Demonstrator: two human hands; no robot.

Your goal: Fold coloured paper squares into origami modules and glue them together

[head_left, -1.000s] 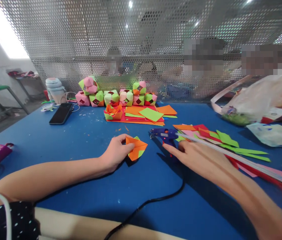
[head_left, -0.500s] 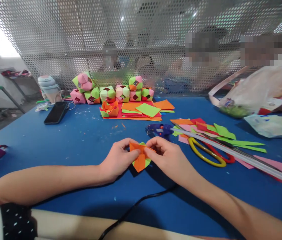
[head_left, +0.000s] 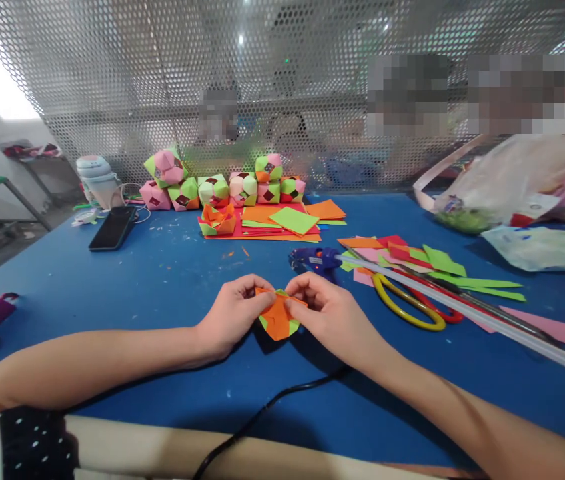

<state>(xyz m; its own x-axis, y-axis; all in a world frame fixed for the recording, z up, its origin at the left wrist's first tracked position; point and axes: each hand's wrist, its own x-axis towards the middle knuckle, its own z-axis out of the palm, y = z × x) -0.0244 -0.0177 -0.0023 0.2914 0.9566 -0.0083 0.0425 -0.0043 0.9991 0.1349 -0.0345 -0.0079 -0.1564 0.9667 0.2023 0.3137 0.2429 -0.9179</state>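
Note:
Between my two hands is a small folded paper piece (head_left: 278, 321), orange with green edges, held just above the blue table (head_left: 162, 287). My left hand (head_left: 237, 308) pinches its left side, thumb on the near face. On the other side, my right hand (head_left: 325, 308) grips the upper right edge between thumb and fingers. The fingertips behind the paper are partly hidden. A blue glue gun (head_left: 316, 259) with a long clear glue stick (head_left: 442, 288) lies just beyond my right hand.
Folded paper balls (head_left: 213, 191) line the back, with stacked paper sheets (head_left: 295, 220) before them. Scissors (head_left: 407, 303) and paper scraps (head_left: 387, 250) lie right. A phone (head_left: 113, 228) and bottle (head_left: 99, 181) stand left. A black cable (head_left: 267, 410) crosses the near side.
The paper piece has tilted slightly, and its left corner now sits lower between my fingers. Both hands keep their hold. The view has shifted a little.

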